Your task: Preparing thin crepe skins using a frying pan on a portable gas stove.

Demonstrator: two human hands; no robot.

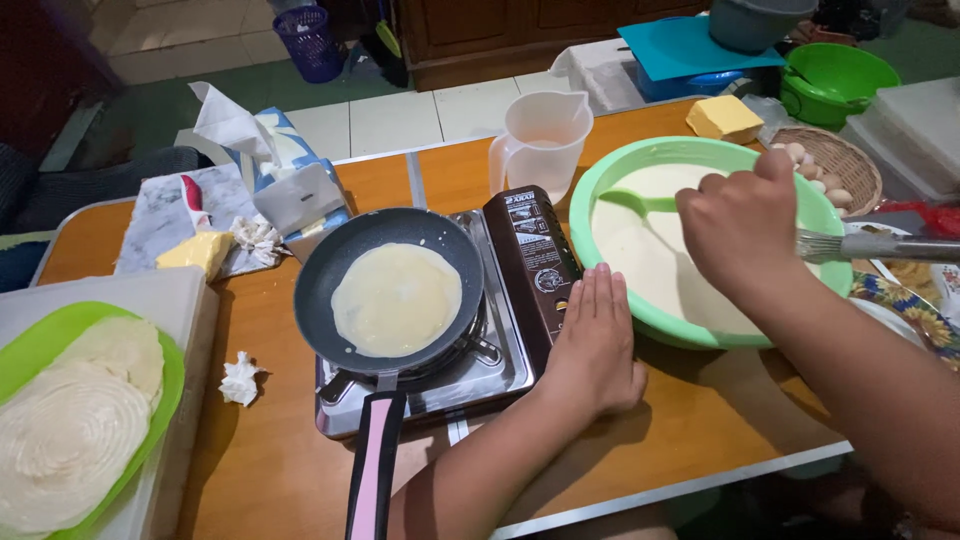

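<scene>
At a low wooden table (270, 470) crowded with cooking gear, a person's right hand (742, 225) reaches into a wide green bowl (600, 190) of pale batter, its grip clenched around the green handle of a ladle (640, 202) whose scoop is sunk in the mix. The left hand (597, 340) lies flat and released on the table, fingers together, touching the bowl's near wall and just beside the portable gas stove (525, 260), holding nothing. The batter looks thin and runny, likely to drip; the loaded bowl is probably heavy and best steadied at its rim, while the light plastic ladle is held high on its handle. On the stove a dark frying pan (330, 270) carries a thin round crepe (396, 299), soft and probably easily torn. Finished crepes lie stacked on a green plate (30, 345) at far left, a clear jug (545, 135) stands behind the stove, and a metal whisk (880, 247) rests beside the bowl.
</scene>
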